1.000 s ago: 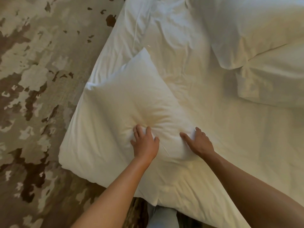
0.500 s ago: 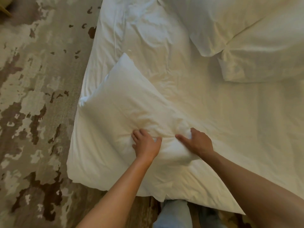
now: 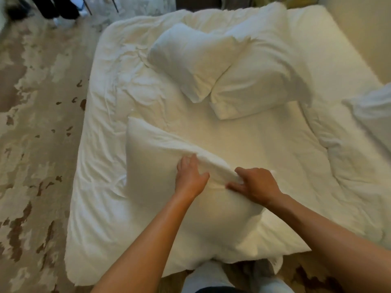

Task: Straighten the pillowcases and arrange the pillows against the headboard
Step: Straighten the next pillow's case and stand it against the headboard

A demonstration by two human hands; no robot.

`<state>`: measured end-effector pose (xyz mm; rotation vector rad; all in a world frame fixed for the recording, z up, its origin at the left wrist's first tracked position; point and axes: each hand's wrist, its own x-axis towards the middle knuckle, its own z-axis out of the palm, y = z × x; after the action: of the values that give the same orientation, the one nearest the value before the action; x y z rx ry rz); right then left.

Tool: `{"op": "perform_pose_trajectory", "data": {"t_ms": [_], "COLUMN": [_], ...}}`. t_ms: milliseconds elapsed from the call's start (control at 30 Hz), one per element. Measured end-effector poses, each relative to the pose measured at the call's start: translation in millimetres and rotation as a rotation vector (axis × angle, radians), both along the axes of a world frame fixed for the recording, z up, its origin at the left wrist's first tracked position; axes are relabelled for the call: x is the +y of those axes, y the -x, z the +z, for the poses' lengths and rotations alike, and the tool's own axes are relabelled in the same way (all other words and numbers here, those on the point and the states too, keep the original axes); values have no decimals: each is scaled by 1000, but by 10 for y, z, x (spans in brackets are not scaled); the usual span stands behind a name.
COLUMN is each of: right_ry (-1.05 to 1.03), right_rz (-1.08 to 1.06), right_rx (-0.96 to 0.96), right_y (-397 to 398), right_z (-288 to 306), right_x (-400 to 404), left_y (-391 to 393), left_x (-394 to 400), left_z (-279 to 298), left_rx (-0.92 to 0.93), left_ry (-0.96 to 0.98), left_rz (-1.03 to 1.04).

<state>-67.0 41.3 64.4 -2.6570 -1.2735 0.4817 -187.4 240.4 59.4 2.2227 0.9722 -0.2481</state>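
Note:
A white pillow point(image 3: 152, 166) stands tilted up off the near part of the bed point(image 3: 254, 144). My left hand point(image 3: 190, 176) grips its upper edge with fingers curled over the fabric. My right hand point(image 3: 256, 185) pinches the same edge just to the right. Two more white pillows lie further up the bed, one point(image 3: 190, 58) overlapping the other point(image 3: 260, 79). Part of another pillow point(image 3: 374, 115) shows at the right edge. No headboard is visible.
The rumpled white duvet hangs over the bed's left side. Patterned beige and brown carpet point(image 3: 36, 144) covers the floor on the left. A person's dark legs point(image 3: 57, 7) stand at the top left. A pale wall point(image 3: 359, 28) runs along the right.
Both hands went from pressing flat on the pillow to gripping its edge, and the pillow has risen off the bed. The view has tipped up, showing far more of the bed.

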Motion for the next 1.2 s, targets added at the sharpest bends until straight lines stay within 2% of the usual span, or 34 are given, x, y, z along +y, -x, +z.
{"op": "perform_pose_trajectory", "data": {"t_ms": [167, 333, 467, 633, 767, 933, 1100, 1200], "right_ry": [-27, -80, -59, -39, -51, -155, -99, -19], "right_rz": [39, 32, -76, -272, -447, -555, -533, -508], "right_rx": [-152, -265, -220, -67, 2, 59, -34, 109], "right_y": [-474, -826, -935, -877, -888, -789, -748, -735], "right_z": [339, 507, 359, -155, -420, -512, -486, -439], "right_x": [-1276, -2571, -3568, -4420, -4688, -4629, -4322, -4055], "left_y": [-637, -1236, -1565, -1742, -1718, -1668, -1622, -1596], "left_x": [-911, -1955, -2743, -3542, -3829, -3863, -3757, -3678], "left_z": [298, 457, 397, 192, 54, -24, -94, -129], "left_rx": [2, 17, 108, 233, 326, 331, 314, 289], "left_ry": [26, -107, -188, -245, -226, -249, -227, -221], "left_rz": [-280, -592, -766, -902, -914, -880, -909, -953]}}
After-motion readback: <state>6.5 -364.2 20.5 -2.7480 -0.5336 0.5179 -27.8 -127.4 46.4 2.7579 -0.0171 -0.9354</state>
